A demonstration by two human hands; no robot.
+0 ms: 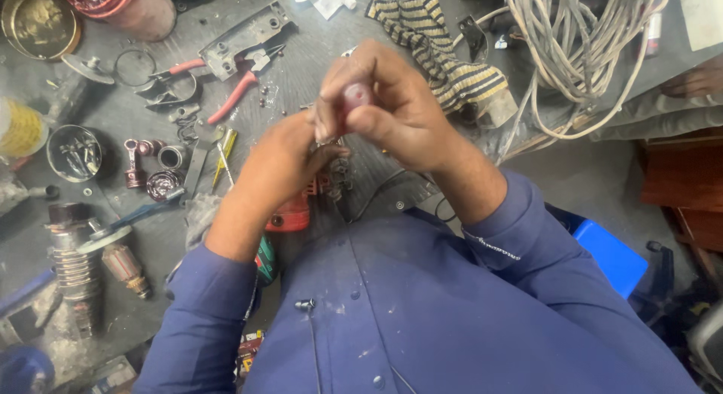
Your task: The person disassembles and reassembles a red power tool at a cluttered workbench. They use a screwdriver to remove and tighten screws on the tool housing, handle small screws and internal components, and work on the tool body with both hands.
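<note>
— Above the grey workbench [316, 55], what has the right hand [392, 100] got?

— A small reddish handle [355, 94], pinched between thumb and curled fingers. It looks like the top of a slim tool, held upright over the middle of the bench, right in front of the blue shirt [422, 311].

— And the left hand [279, 164]?

— Closed as well, just below and touching the right one. Its fingertips grip something small and metallic at the lower end of that tool; the piece itself is too hidden to tell what it is.

— What sits under the hands?

— A red power tool [290, 212], partly covered by the left wrist, with a black cable running off beside it.

— Further out?

— To the left, red-handled pliers [237, 89] lie open next to a flat grey metal plate [245, 36]. A yellow screwdriver [224, 155] lies near the left hand, and a round tin of small parts [74, 152] stands well apart by the edge. Behind the right hand lies a striped cloth [440, 51], and past it a bundle of pale cables [584, 40].
</note>
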